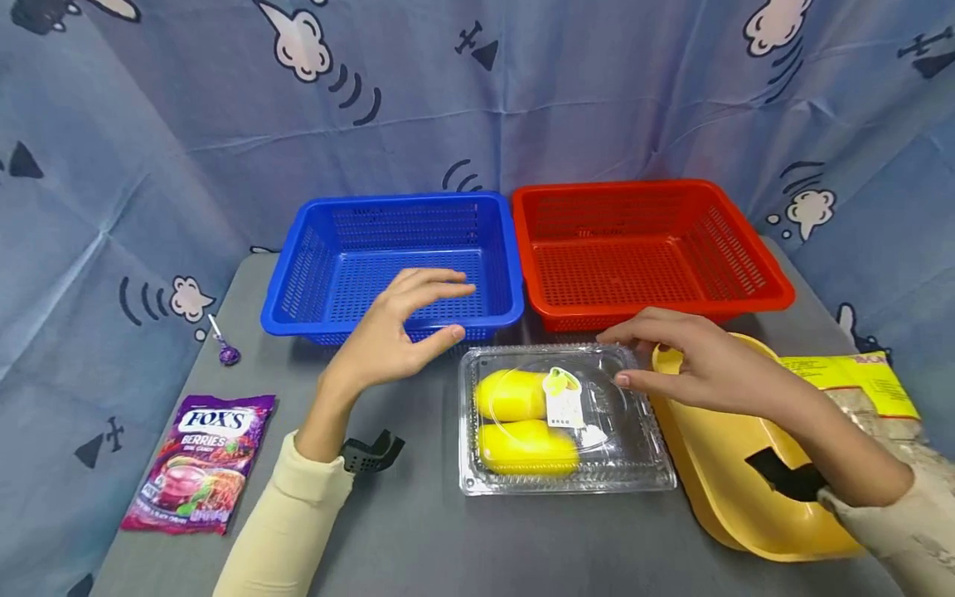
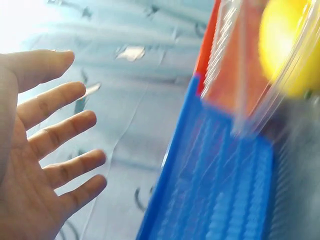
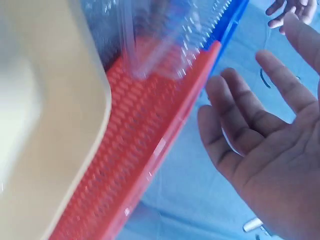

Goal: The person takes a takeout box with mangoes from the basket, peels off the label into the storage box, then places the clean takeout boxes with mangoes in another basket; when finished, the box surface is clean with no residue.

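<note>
My left hand [image 1: 394, 338] was spread; right hand [image 1: 690, 361] loosely bent at the clear fruit box [image 1: 589, 439], contact unclear. Box lay between them on the table [image 1: 418, 531]. Right forearm partly hid yellow tub [image 1: 716, 435]; box cut off, blurry in wrist views.

The head camera looks forward and down; nearer, both wrist views share the clear container [image 1: 600, 419].
</note>
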`<state>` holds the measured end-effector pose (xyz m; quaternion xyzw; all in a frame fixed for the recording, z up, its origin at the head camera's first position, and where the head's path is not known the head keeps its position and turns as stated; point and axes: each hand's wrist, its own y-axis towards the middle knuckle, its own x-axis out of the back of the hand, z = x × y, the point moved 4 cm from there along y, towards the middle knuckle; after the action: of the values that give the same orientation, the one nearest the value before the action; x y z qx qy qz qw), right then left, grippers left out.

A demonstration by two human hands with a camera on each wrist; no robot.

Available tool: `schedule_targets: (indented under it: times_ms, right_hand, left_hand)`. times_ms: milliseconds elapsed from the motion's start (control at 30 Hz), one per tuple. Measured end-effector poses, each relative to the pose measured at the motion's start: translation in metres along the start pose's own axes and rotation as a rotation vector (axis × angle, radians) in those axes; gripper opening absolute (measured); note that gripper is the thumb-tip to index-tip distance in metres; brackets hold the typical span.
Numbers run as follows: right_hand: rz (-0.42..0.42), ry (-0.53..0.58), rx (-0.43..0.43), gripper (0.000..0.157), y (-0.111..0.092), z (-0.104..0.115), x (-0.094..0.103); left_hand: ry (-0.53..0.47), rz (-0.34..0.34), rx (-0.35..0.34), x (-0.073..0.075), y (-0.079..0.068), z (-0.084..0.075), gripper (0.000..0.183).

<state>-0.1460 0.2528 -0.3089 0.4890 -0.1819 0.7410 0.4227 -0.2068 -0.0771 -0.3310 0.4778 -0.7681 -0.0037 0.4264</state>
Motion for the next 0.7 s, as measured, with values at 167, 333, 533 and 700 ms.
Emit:
schedule_targets:
  times_ms: [167,333,533,700]
  right_hand:
    - [0.029,0.06,-0.025,0.04,0.017,-0.004,-0.021]
    - [0.069,0.062,-0.056,0.041,0.027,-0.004,-0.04]
    - [0.087,0.037,-0.034,0.039,0.033,-0.003,-0.051]
    - [0.111,0.023,-0.058,0.04,0.035,-0.004,-0.058]
  left_hand:
    - [-0.01,0.132,0.0,-0.024,0.002,-0.014,0.042]
    - [-0.008,0.296,0.032,-0.042,0.0,-0.021,0.042]
    - [0.095,0.487,0.1,-0.058,-0.004,-0.014,0.051]
    - [0.072,0.591,0.133,-0.068,-0.008,-0.004,0.064]
